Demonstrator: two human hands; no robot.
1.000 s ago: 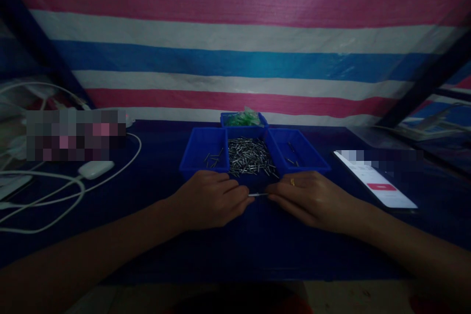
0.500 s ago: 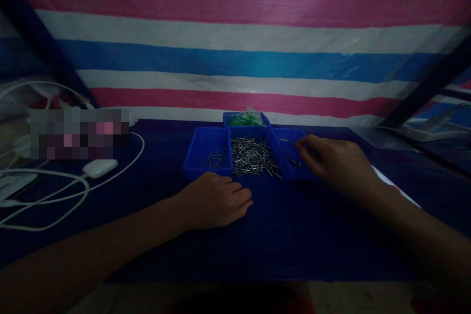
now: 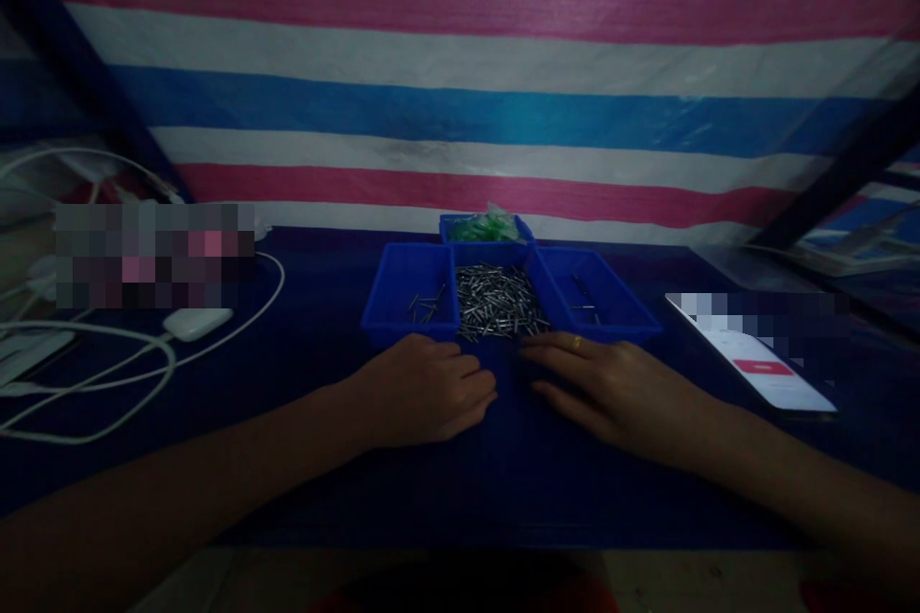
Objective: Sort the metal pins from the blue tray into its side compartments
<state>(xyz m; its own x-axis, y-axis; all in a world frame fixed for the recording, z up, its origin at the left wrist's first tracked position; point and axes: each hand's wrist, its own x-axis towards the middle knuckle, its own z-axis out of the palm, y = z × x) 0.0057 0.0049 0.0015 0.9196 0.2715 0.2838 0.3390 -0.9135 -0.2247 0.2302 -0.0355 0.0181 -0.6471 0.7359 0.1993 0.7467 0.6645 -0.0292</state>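
Left hand [image 3: 424, 390] is curled, fingers together; contents cannot be told. Right hand [image 3: 622, 393] has thumb and fingers parted at the near edge of the metal pins [image 3: 495, 302], heaped between left tray [image 3: 409, 273] and right tray [image 3: 610, 292]. Handling one pin calls for a fine fingertip pinch.

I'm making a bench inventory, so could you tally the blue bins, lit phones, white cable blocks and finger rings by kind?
Blue bins: 3 (left bin, right bin, back bin)
Lit phone: 1
White cable block: 1
Finger ring: 1
Total: 6
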